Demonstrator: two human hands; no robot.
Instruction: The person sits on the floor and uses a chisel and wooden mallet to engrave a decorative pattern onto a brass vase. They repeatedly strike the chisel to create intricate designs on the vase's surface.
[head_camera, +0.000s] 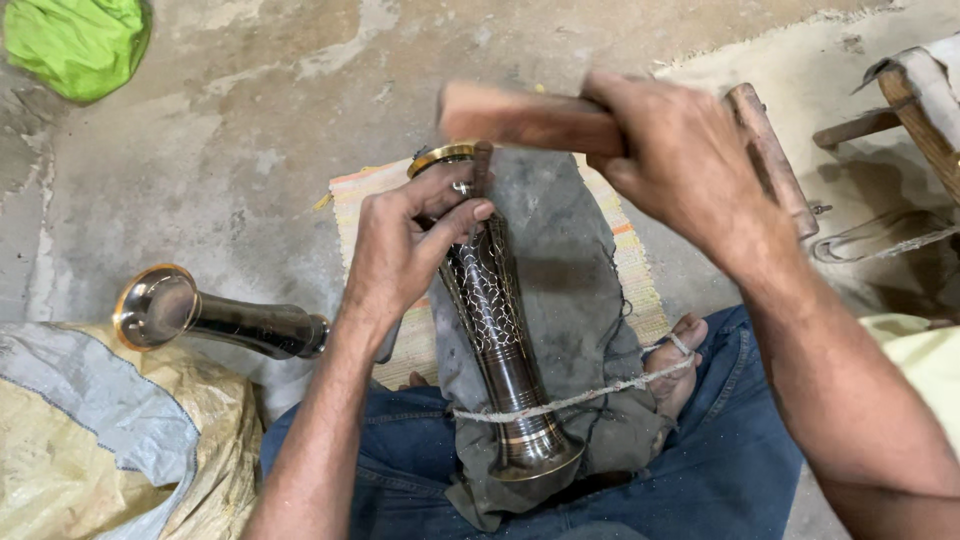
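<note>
A dark engraved metal vase lies on a grey cloth pad across my lap, tied down by a string looped round my foot. My left hand pinches a small chisel-like tool against the vase near its brass rim. My right hand grips a wooden mallet, raised and blurred just above the tool.
A second dark vase with a shiny flared mouth rests on a yellow-grey sack at left. A striped mat lies on the concrete floor. A green bundle is at top left; wooden furniture at right.
</note>
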